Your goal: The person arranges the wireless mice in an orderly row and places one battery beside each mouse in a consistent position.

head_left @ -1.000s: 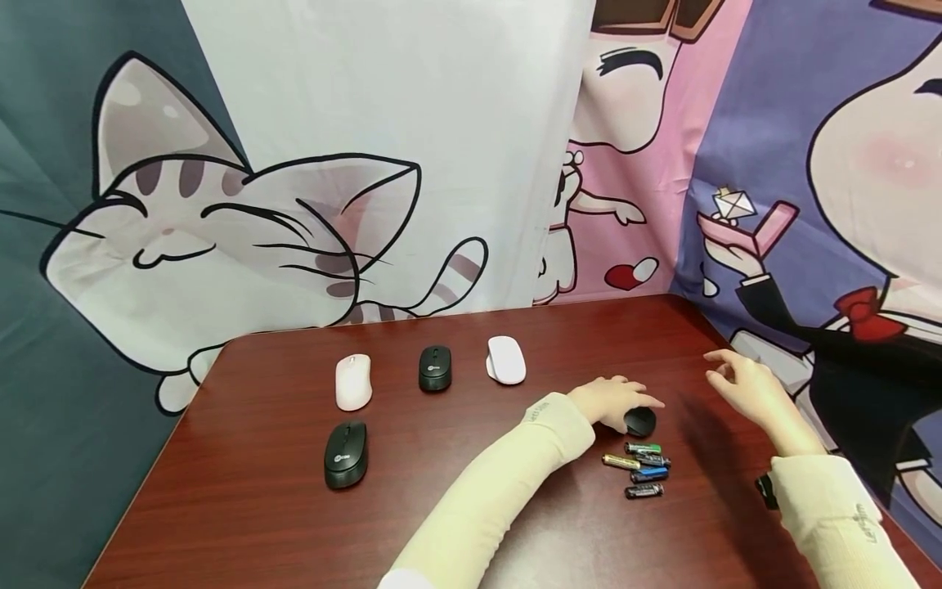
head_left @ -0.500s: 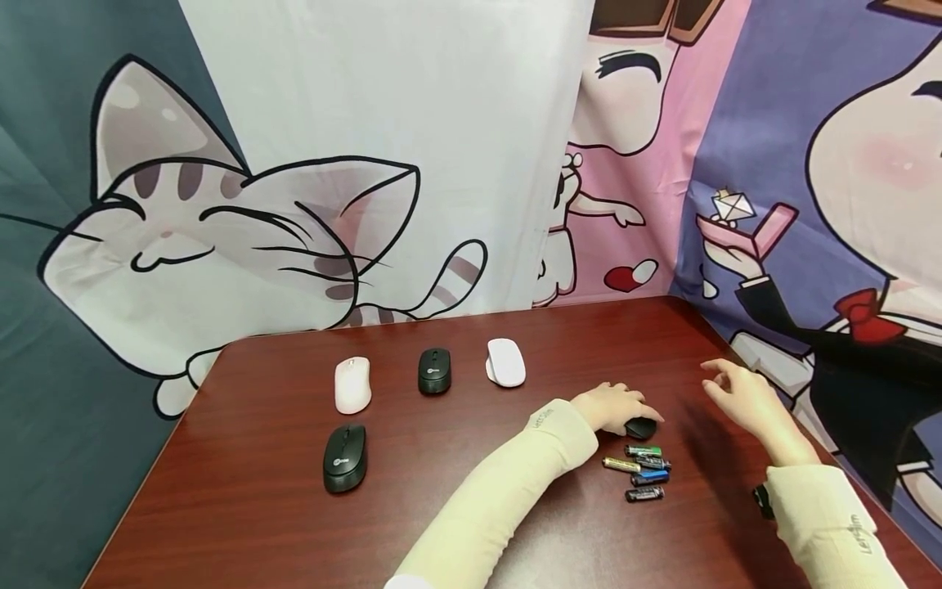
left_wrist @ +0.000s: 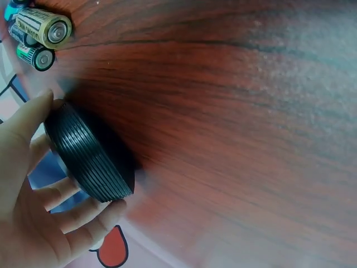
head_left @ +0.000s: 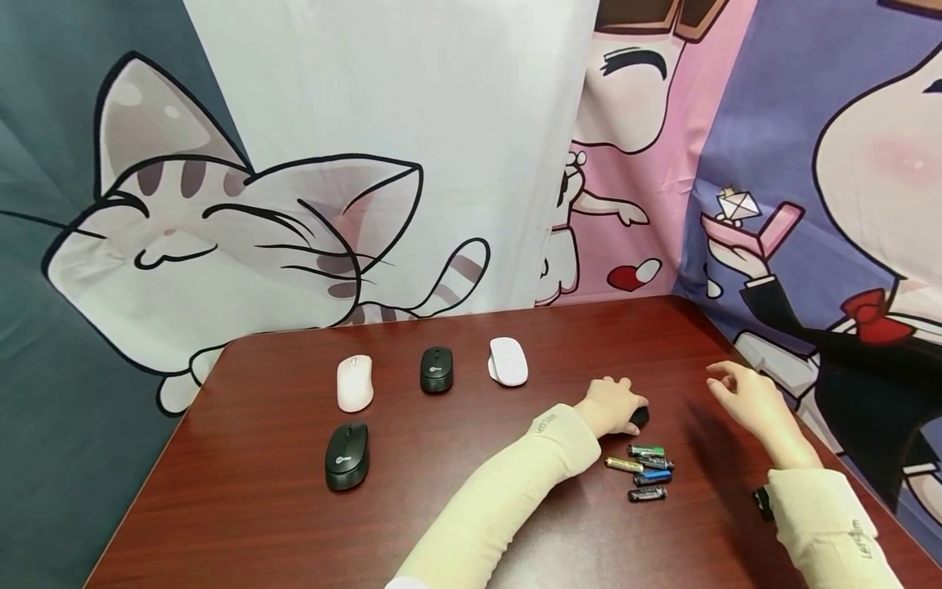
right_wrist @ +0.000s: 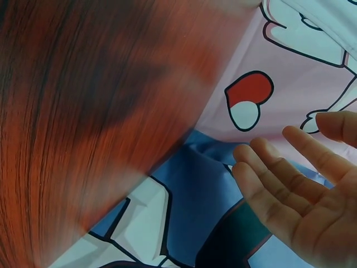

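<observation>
My left hand grips a black round disc-shaped object with a ribbed side, thumb at one end of its rim and fingers around the other. In the head view the hand covers most of it. Just in front of that hand lie several batteries, among them a gold one, a green-ended one and a black one. My right hand is held near the table's right edge with nothing in it; its fingers are loosely extended in the right wrist view.
Across the dark red wooden table stand a white mouse, a small black mouse, another white mouse and a larger black mouse. A dark object shows partly behind the right sleeve. Printed cloth hangs behind.
The left hand's spread fingers have closed around the black ribbed disc, and the hand has drawn slightly left. The right hand has barely moved; the batteries and mice lie as before.
</observation>
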Action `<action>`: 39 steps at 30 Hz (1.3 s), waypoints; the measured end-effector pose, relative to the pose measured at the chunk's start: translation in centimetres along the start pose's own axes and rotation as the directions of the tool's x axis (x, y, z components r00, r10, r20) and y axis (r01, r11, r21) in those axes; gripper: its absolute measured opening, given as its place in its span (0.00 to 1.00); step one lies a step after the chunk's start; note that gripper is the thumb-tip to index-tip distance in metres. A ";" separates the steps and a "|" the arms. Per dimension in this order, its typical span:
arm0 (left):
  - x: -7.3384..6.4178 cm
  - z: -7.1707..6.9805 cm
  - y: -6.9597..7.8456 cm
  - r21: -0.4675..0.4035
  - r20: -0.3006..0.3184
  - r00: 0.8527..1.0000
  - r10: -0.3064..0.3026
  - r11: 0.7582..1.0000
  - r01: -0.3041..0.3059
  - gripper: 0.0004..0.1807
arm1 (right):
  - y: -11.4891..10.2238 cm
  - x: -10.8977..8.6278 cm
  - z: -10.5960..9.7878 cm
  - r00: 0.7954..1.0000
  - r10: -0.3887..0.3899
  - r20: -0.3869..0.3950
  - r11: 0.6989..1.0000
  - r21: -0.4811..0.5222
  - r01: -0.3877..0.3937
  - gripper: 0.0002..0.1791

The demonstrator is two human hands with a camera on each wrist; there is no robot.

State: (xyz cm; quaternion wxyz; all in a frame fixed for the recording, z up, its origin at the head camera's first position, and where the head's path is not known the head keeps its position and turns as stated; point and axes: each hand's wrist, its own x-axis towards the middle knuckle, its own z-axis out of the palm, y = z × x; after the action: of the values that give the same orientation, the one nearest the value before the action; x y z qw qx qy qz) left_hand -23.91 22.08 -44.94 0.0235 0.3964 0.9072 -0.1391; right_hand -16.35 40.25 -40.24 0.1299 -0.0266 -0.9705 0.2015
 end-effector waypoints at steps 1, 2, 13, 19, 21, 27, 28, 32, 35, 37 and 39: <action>0.0 0.0 -0.1 -0.008 0.001 1.000 0.003 1.000 -0.003 0.29 | 0.0 0.0 0.0 1.000 0.001 0.001 1.000 0.001 -0.001 0.15; 0.0 -0.1 -0.2 -0.020 0.003 1.000 0.011 1.000 -0.011 0.28 | -0.1 0.0 0.0 1.000 0.003 0.001 1.000 0.001 -0.003 0.15; 0.0 0.0 -1.0 -0.118 -0.002 0.999 0.053 0.992 -0.052 0.24 | -0.8 -0.1 0.2 1.000 -0.014 -0.004 1.000 0.008 0.014 0.14; -0.4 0.3 -1.3 -0.114 -0.013 0.999 -0.038 0.993 0.037 0.27 | -1.1 -0.1 0.4 1.000 -0.017 -0.010 1.000 0.014 0.018 0.14; -0.6 0.3 -1.5 -0.110 -0.013 0.998 -0.058 0.992 0.056 0.28 | -1.2 0.0 0.4 1.000 -0.019 -0.012 1.000 0.016 0.020 0.14; -1.2 0.4 -2.6 -0.134 -0.035 0.992 -0.120 0.984 0.114 0.28 | -1.5 0.1 0.4 1.000 -0.018 0.003 1.000 0.024 0.018 0.14; -1.3 0.4 -2.8 -0.144 -0.039 0.991 -0.129 0.982 0.122 0.28 | -1.5 0.2 0.4 1.000 -0.017 0.005 1.000 0.024 0.017 0.14; -1.8 0.6 -3.6 -0.188 -0.054 0.984 -0.172 0.969 0.159 0.29 | -1.6 0.2 0.5 1.000 -0.021 0.011 0.999 0.026 0.021 0.14; -2.4 0.8 -4.4 -0.211 -0.065 0.975 -0.213 0.958 0.195 0.31 | -1.8 0.3 0.7 0.999 -0.031 0.015 0.999 0.028 0.031 0.14; -2.8 1.0 -4.8 -0.229 -0.071 0.969 -0.236 0.949 0.215 0.32 | -2.0 0.3 0.9 0.999 -0.038 0.019 0.999 0.031 0.037 0.14; -3.3 1.3 -5.4 -0.241 -0.074 0.964 -0.254 0.943 0.230 0.33 | -2.3 0.3 1.1 0.999 -0.042 0.029 0.998 0.038 0.041 0.14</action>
State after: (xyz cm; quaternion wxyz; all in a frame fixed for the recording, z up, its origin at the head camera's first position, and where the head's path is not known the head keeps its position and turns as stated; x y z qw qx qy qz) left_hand -25.61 15.88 -44.45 0.0047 0.2833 0.9589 -0.0138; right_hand -16.95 37.74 -40.26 0.1199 -0.0008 -0.9688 0.2171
